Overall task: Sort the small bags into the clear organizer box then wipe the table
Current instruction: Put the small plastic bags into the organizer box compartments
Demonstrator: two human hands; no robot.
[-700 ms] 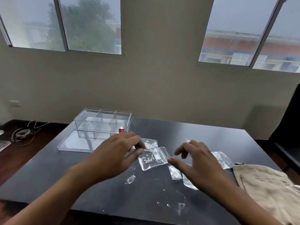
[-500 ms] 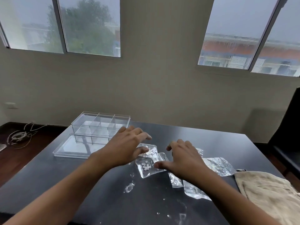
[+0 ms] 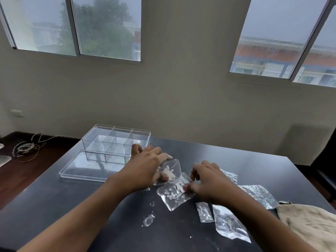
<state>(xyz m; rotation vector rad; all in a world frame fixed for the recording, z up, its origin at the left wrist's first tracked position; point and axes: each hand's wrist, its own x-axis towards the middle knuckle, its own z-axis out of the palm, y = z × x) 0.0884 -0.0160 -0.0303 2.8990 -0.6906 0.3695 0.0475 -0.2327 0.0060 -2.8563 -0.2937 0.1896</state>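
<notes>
Several small clear bags lie in the middle of the dark table (image 3: 91, 206). My left hand (image 3: 145, 170) pinches one small bag (image 3: 171, 170) with white bits, lifting its edge. My right hand (image 3: 207, 180) presses thumb and fingers on a second bag of white snowflake bits (image 3: 172, 196) lying flat. More bags sit to the right: a narrow one (image 3: 204, 211), a larger one (image 3: 229, 224) and a crinkled silvery one (image 3: 258, 194). The clear organizer box (image 3: 116, 140) with open compartments stands at the far left, just beyond my left hand.
The box's clear lid (image 3: 87, 168) lies flat in front of the box. A beige cloth (image 3: 309, 222) lies at the table's right edge. Spilled drops and white specks (image 3: 149, 218) mark the tabletop near me. Cables (image 3: 27, 148) lie on the floor at left.
Both hands have closed in on the bags. My left hand took hold of the upper bag and raised its edge; my right hand came down onto the snowflake bag. The camera moved closer.
</notes>
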